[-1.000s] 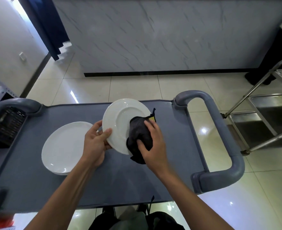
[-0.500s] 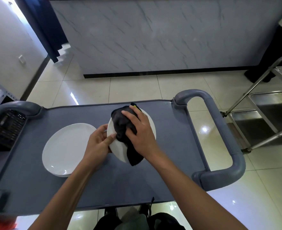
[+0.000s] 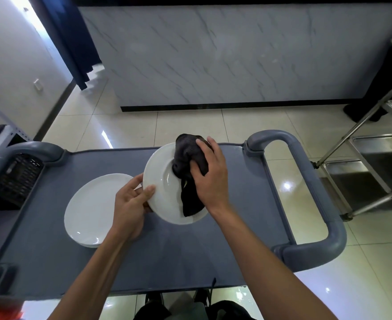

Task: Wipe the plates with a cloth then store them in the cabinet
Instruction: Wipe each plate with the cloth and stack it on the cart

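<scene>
My left hand (image 3: 130,204) pinches the edge of 1 white plate (image 3: 162,188), tilted up above the gray cart (image 3: 213,250). My right hand (image 3: 210,174) presses the dark cloth (image 3: 186,158) on its top part. I should rub in circles, hold tight. The other plate (image 3: 91,209) lies beside it.

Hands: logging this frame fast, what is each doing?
Left hand: grips the raised plate by its rim.
Right hand: holds the dark cloth against that plate.
</scene>
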`<act>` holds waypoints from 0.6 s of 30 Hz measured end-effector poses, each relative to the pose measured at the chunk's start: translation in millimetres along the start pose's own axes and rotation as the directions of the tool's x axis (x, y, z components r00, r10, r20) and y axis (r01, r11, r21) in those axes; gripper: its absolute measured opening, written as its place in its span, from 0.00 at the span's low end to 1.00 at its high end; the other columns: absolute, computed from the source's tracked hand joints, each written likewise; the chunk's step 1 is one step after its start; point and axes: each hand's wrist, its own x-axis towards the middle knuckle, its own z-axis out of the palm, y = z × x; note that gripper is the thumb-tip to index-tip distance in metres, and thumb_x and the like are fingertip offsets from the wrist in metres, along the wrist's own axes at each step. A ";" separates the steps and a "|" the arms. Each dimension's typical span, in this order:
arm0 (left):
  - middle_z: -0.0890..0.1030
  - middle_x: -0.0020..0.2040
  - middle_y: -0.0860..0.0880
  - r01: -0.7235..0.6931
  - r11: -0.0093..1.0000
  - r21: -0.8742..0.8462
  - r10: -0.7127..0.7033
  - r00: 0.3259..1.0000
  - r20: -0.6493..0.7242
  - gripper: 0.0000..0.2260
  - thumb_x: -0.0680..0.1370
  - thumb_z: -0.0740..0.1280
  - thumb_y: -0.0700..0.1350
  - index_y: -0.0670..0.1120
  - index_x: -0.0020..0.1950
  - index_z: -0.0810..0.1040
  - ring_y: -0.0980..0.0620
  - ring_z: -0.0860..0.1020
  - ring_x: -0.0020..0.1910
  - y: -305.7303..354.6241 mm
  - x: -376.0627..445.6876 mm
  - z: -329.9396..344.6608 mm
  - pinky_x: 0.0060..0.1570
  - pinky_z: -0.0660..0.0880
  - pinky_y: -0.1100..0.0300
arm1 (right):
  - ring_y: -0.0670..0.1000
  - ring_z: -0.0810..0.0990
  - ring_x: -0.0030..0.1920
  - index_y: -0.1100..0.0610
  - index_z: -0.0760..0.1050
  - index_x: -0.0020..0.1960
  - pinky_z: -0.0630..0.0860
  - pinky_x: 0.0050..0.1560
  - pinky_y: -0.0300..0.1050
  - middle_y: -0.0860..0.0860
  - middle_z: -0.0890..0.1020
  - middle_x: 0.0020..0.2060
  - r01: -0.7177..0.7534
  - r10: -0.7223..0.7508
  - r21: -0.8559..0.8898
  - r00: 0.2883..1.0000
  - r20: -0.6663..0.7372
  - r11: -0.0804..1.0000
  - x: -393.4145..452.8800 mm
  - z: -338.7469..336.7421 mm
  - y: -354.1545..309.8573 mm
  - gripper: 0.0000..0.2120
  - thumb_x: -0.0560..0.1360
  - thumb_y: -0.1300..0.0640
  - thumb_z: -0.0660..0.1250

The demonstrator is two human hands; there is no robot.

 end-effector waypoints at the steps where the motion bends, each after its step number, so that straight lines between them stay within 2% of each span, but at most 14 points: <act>1: 0.86 0.46 0.41 0.014 1.000 -0.018 -0.015 1.000 -0.005 0.14 0.79 0.67 0.35 0.45 0.64 0.80 0.46 0.82 0.38 -0.2 1.2 -0.2 0.33 0.79 0.55 | 0.50 0.66 0.74 0.50 0.71 0.73 0.57 0.72 0.33 0.50 0.67 0.75 -0.003 0.003 0.005 1.000 -0.010 1.000 -0.6 -1.6 1.7 0.24 0.78 0.57 0.67; 4: 0.86 0.44 0.42 0.052 0.998 -0.040 -0.052 0.999 -0.012 0.16 0.80 0.66 0.35 0.43 0.66 0.79 0.49 0.80 0.35 -0.7 2.2 -1.6 0.28 0.76 0.59 | 0.48 0.68 0.73 0.52 0.72 0.73 0.62 0.74 0.38 0.50 0.70 0.74 -0.061 0.062 0.028 0.998 -0.005 0.998 -3.1 -6.7 8.6 0.24 0.78 0.58 0.69; 7: 0.86 0.44 0.42 0.067 0.998 -0.021 -0.067 0.998 0.002 0.16 0.79 0.67 0.36 0.44 0.67 0.80 0.49 0.79 0.34 -1.8 1.9 -5.9 0.28 0.75 0.59 | 0.48 0.70 0.71 0.54 0.72 0.72 0.66 0.74 0.47 0.50 0.73 0.71 -0.120 0.120 0.058 0.993 0.018 0.991 -6.6 -11.3 16.3 0.23 0.78 0.59 0.69; 10: 0.86 0.43 0.42 0.063 0.998 0.023 -0.064 0.996 0.059 0.19 0.75 0.70 0.40 0.46 0.67 0.80 0.50 0.79 0.34 0.0 -0.8 -9.2 0.29 0.76 0.60 | 0.46 0.74 0.66 0.54 0.73 0.71 0.70 0.70 0.47 0.48 0.76 0.66 -0.147 0.146 0.072 0.989 0.012 0.987 -7.9 -16.3 21.7 0.22 0.77 0.60 0.68; 12: 0.87 0.47 0.41 0.028 0.996 0.080 -0.039 0.989 0.144 0.19 0.74 0.71 0.42 0.50 0.65 0.82 0.49 0.83 0.38 2.8 -2.9 -7.6 0.32 0.79 0.58 | 0.45 0.74 0.64 0.53 0.73 0.71 0.70 0.69 0.45 0.47 0.77 0.64 -0.155 0.154 0.056 0.988 0.019 0.986 -5.1 -17.0 20.7 0.23 0.77 0.60 0.68; 15: 0.87 0.50 0.42 -0.020 0.991 0.133 -0.011 0.973 0.231 0.17 0.76 0.70 0.41 0.55 0.63 0.83 0.48 0.85 0.45 6.1 -4.0 -2.8 0.36 0.81 0.56 | 0.48 0.74 0.66 0.54 0.73 0.71 0.69 0.70 0.45 0.49 0.76 0.66 -0.068 0.066 0.027 0.995 0.076 0.997 -3.6 -8.4 9.0 0.23 0.77 0.61 0.69; 18: 0.86 0.50 0.40 -0.014 0.991 0.135 -0.016 0.976 0.218 0.17 0.77 0.70 0.41 0.54 0.64 0.83 0.47 0.85 0.45 6.6 -4.2 -2.0 0.36 0.81 0.54 | 0.50 0.72 0.67 0.51 0.73 0.71 0.66 0.70 0.41 0.48 0.73 0.69 0.045 -0.042 -0.023 0.990 0.135 0.999 -1.5 3.4 -4.2 0.23 0.77 0.58 0.69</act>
